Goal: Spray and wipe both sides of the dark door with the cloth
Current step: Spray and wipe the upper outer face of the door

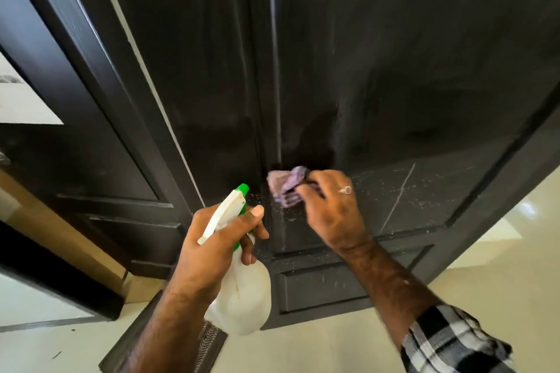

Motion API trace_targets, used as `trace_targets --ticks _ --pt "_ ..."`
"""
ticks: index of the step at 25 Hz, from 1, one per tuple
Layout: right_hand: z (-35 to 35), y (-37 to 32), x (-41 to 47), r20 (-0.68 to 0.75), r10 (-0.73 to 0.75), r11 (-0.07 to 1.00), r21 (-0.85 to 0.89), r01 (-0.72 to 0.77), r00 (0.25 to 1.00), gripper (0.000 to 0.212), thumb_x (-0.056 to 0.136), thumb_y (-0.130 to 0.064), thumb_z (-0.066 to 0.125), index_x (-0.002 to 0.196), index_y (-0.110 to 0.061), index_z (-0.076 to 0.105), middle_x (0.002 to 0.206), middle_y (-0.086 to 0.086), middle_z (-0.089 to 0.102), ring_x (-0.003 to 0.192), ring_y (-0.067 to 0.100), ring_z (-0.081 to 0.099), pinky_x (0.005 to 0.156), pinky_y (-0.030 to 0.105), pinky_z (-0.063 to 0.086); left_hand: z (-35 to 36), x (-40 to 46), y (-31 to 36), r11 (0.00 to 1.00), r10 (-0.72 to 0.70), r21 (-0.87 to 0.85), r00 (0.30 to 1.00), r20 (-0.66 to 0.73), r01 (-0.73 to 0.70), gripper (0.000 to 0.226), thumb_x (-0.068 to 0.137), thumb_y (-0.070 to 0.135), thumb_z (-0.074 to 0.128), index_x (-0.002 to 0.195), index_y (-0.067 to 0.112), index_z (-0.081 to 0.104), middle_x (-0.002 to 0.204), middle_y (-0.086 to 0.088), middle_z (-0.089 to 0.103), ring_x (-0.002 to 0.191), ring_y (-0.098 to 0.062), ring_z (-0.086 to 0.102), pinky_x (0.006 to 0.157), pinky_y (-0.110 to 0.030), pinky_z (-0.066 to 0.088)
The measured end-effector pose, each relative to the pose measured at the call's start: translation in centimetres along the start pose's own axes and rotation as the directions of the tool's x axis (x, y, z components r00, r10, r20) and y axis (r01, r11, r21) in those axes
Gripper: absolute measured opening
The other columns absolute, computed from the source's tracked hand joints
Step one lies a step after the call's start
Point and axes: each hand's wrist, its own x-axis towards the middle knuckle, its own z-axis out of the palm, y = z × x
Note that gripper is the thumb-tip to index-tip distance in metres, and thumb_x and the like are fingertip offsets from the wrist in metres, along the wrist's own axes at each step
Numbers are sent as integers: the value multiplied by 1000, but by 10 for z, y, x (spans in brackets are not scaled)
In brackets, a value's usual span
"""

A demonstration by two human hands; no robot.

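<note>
The dark door fills the upper and right part of the view, its lower panel speckled with spray droplets and streaked higher up. My right hand grips a bunched purple cloth and presses it against the door near the panel's left edge. My left hand holds a white spray bottle by the neck. Its green nozzle points at the door just left of the cloth, and my thumb lies along the trigger head.
A second dark door leaf or frame stands at the left with a pale gap beside it. Cream floor tiles lie at the lower right. A dark threshold strip and patterned mat sit on the floor below my left arm.
</note>
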Motion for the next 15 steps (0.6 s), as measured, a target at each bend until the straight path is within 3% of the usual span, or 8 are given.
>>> trace_targets --ticks 4,6,8,9,12,15 --pt "-44 102 -45 -94 216 961 -156 -229 972 24 105 -6 51 111 -7 74 115 22 66 95 43 61 80 52 57 24 6 -3 1000 -4 22 1000 9 3 23 90 31 75 107 27 60 82 -9 76 57 -23 60 74 -46 61" --pt "-67 143 -55 -202 456 872 -94 -481 867 25 97 -2 56 117 -3 72 115 27 62 98 47 61 86 50 54 41 10 -5 999 -24 35 1000 1 24 24 92 29 75 109 25 60 82 -9 77 56 -22 60 73 -45 61" --pt "-70 146 -52 -303 576 807 64 -586 759 27 92 2 63 118 -1 70 114 31 59 99 45 61 89 43 54 56 13 -8 998 -24 53 1000 0 24 28 90 34 78 110 23 60 83 -9 77 57 -22 60 77 -50 62" --pt "-64 131 -46 -313 564 821 118 -558 764 27 92 3 64 118 -2 70 116 30 58 100 42 61 90 39 54 64 15 -8 997 -28 66 1000 6 28 35 88 39 81 111 23 60 84 -9 77 58 -23 61 79 -52 62" --pt "-35 60 -22 -151 326 927 247 -283 933 22 104 -10 59 114 -6 78 122 17 61 106 35 62 90 40 55 94 17 -2 996 -45 79 999 -6 45 61 75 46 84 122 18 58 86 -11 77 60 -26 61 80 -53 61" --pt "-13 45 -12 -29 82 958 278 -70 996 25 94 -12 74 118 -15 77 123 13 68 112 32 61 91 44 54 127 18 4 998 -28 54 997 -68 32 56 73 41 83 119 21 59 84 -12 77 58 -25 59 73 -47 59"
